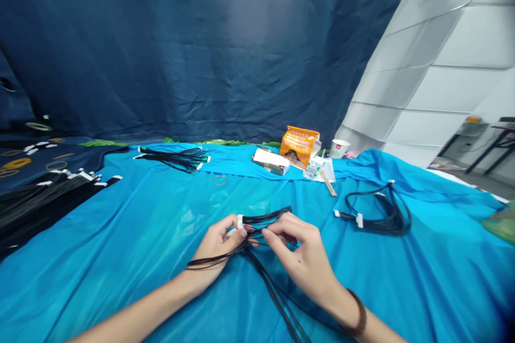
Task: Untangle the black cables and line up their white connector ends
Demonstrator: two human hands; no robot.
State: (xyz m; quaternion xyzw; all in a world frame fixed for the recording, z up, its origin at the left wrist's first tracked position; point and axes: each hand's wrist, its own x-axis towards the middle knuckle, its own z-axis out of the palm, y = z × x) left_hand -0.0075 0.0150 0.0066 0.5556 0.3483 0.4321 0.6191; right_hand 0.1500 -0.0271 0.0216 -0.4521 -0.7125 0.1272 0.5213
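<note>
Between both hands, above the blue cloth (161, 236), is a bundle of thin black cables (267, 273) with a white connector (240, 221) at its left end. My left hand (219, 244) is closed around the bundle near that connector, and some strands loop back over its wrist. With thumb and fingers pinched, my right hand (301, 246) grips the cables just to the right. Loose lengths hang toward the front edge of the view. The fingers hide exactly which strands each hand grips.
A coiled black cable bundle (386, 222) lies to the right. More cables lie at the back left (173, 158) and far left (44, 198). Behind are a white-topped box (270, 162), an orange bag (300, 144), a paper cup (340, 148) and a rubber band (219, 180).
</note>
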